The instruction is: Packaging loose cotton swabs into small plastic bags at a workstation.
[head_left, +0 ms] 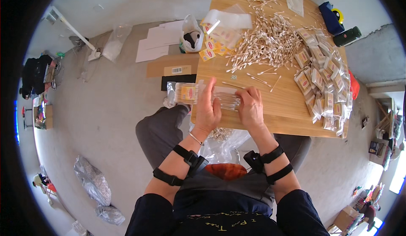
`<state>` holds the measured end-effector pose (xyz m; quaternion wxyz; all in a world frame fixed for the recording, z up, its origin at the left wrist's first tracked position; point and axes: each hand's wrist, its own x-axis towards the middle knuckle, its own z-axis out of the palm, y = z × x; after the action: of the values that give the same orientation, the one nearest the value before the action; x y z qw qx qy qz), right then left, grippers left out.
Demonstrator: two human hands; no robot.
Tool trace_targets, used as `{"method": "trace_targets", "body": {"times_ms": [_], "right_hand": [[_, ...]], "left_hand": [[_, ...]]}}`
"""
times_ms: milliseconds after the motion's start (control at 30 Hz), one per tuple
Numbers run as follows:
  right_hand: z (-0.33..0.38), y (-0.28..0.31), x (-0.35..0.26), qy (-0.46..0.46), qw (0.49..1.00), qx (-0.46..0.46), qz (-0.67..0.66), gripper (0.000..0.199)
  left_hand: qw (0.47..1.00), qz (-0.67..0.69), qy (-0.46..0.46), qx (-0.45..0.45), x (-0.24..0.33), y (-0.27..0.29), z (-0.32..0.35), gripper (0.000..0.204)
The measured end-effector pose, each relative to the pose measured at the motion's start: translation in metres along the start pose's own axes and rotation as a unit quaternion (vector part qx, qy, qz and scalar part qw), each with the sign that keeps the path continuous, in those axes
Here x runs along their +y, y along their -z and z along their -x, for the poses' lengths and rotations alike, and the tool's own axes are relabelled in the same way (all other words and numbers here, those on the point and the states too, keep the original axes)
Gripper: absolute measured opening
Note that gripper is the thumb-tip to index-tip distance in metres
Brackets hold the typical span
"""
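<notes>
Left hand (208, 111) edge-on, fingers straight, thumb apart, by swab row (227, 102); right hand (251, 107) fingers curled at row's right end, grip unclear; row between hands, near edge of surface (283, 115).

Pale wall (148, 1) along far side. Rougher grey wall section (378, 54) at far right, upper edge ragged. Grey concrete-like floor (122, 122), faintly mottled, stretching left and right. Light-brown wooden worktop (287, 113), grain visible, far right corner near walls. Dark clothing (36, 73) bunched at left edge. Cardboard box (347, 217) at near right. Bright window (398, 177) at right edge, floor paler nearby. Narrow blue strip (16, 122) at left rim, nature unclear.
</notes>
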<state>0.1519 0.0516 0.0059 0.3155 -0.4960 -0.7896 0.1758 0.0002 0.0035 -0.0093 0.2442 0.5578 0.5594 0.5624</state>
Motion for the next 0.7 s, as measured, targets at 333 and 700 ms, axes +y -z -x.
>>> {"method": "trace_targets", "body": {"times_ms": [333, 700], "right_hand": [[-0.026, 0.0, 0.005, -0.004, 0.999, -0.009, 0.041, 0.016], [-0.003, 0.033, -0.014, -0.054, 0.988, -0.009, -0.143, 0.005]], "left_hand": [[0.999, -0.044, -0.001, -0.004, 0.002, 0.002, -0.001, 0.057], [0.992, -0.119, -0.045, 0.023, 0.018, 0.006, -0.004, 0.04]]}}
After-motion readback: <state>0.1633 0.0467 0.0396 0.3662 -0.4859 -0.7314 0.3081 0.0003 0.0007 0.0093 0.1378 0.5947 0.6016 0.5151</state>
